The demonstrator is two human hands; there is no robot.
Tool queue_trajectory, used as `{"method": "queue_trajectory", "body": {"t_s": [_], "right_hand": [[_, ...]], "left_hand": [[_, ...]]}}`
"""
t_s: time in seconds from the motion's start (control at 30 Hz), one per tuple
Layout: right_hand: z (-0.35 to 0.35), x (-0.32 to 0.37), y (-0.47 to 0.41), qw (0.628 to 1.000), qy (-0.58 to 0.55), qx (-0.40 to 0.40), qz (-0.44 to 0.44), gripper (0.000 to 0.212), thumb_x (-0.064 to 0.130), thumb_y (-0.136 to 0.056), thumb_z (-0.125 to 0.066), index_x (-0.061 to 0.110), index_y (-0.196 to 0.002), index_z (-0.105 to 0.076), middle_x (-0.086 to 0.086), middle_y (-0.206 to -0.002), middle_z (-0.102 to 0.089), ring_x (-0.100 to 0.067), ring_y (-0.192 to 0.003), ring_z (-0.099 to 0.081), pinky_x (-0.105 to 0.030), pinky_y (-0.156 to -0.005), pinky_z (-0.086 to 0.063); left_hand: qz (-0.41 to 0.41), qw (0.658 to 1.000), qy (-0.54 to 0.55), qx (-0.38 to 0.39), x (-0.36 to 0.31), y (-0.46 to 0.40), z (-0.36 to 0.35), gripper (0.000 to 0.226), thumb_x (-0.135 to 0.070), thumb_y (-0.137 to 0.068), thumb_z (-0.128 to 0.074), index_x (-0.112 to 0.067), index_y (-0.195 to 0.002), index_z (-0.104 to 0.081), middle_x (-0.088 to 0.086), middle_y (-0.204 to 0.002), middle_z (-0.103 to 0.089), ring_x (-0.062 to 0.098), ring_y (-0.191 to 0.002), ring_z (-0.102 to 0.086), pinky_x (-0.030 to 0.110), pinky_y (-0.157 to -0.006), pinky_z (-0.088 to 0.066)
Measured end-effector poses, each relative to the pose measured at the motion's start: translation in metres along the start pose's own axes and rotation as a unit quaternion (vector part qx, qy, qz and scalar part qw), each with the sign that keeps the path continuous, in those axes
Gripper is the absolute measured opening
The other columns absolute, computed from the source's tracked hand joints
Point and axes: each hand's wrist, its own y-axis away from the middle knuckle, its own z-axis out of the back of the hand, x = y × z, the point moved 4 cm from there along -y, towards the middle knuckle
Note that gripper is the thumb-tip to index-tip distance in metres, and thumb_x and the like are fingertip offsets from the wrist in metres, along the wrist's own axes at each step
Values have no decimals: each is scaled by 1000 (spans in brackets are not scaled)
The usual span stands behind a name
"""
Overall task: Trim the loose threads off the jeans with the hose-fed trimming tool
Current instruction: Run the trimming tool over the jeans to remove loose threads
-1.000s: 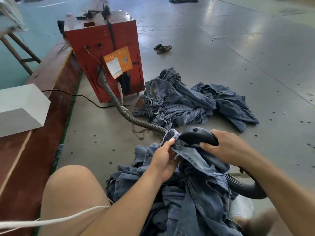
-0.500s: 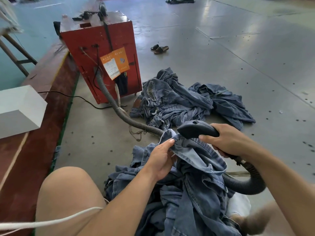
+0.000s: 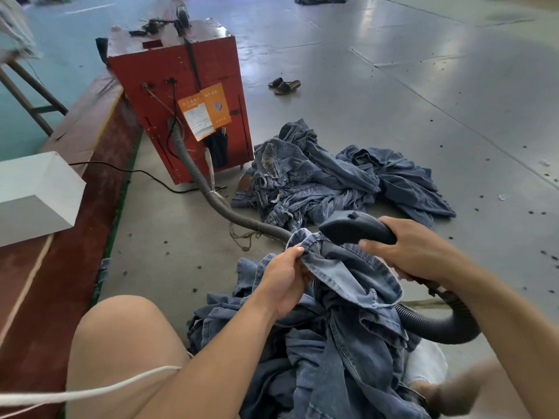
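Two hands at work — the left hand [image 3: 284, 276] pinches a hem of the jeans [image 3: 341, 328] heaped on the lap, the right hand [image 3: 414, 252] grips the one trimming tool [image 3: 357, 229], nose at that hem. Its hose [image 3: 438, 325] vanishes behind denim. Beyond, a second jeans pile [image 3: 332, 179], one red machine [image 3: 184, 95] — two sandals [image 3: 284, 85], small and blurry.

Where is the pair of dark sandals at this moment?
In the head view, the pair of dark sandals lies on the grey floor, upper centre, right of the red metal box.
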Motion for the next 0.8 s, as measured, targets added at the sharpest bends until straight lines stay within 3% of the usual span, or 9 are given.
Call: {"method": "queue_trajectory", "body": {"t_s": [0.1,0.2,0.33,0.43,0.5,0.63,0.7,0.8], "right_hand": [[-5,2,2,998,0,57,-2,20,44,-92,-74,27,-90,-63,-2,-67,-69,-15,-49,-64,-32,-49,-56],[-10,11,-4,999,20,16,23,18,46,-93,-72,31,-89,-63,0,-70,-68,-8,-53,-62,-33,-57,-55],[1,1,-6,999,-4,-49,-1,21,48,-94,-70,30,-92,-60,0,-69,-67,-10,-48,-61,-33,-51,-52],[6,-6,-1,997,-70,22,-14,21,44,-94,-73,27,-92,-62,-1,-60,-66,-15,-44,-59,-30,-45,-50],[-3,-3,-3,998,-25,50,-3,20,45,-93,-73,28,-91,-62,1,-62,-67,-11,-47,-60,-30,-47,-52],[-8,1,-16,996,47,-74,-19,27,53,-94,-68,27,-90,-61,1,-69,-70,-13,-56,-67,-38,-58,-57],[0,-6,-17,990,-26,-128,-59,37,53,-93,-69,18,-83,-65,-2,-58,-69,-14,-46,-64,-35,-54,-53],[1,-10,-12,976,-166,-116,-78,39,46,-89,-78,11,-76,-70,-4,-58,-70,-14,-46,-62,-33,-52,-52]], "left_hand": [[17,999,-23,35,5,2,-3,43,-17,-107,-35,6,-125,-66,22,-123,-68,29,-108,-61,38,-97,-44],[27,998,-22,44,9,4,-4,41,-17,-107,-34,-1,-127,-66,17,-125,-69,24,-108,-63,37,-99,-43],[18,1000,12,-12,0,0,2,40,-16,-108,-35,6,-126,-63,27,-124,-67,31,-105,-65,41,-97,-47],[22,999,27,-22,-2,-1,3,40,-16,-109,-33,7,-125,-62,27,-121,-67,30,-101,-68,40,-96,-50],[35,999,2,-4,2,4,-2,42,-15,-108,-32,6,-126,-63,24,-119,-69,25,-98,-68,37,-93,-50],[57,998,-19,29,11,9,-12,47,-17,-108,-29,9,-131,-61,23,-123,-70,28,-106,-68,38,-96,-53],[40,999,0,5,7,6,-11,42,-18,-110,-34,6,-129,-63,25,-127,-68,31,-112,-65,41,-103,-52],[9,999,16,-42,1,2,-3,32,-22,-111,-43,-4,-124,-66,21,-125,-67,26,-106,-65,39,-103,-51]]}}
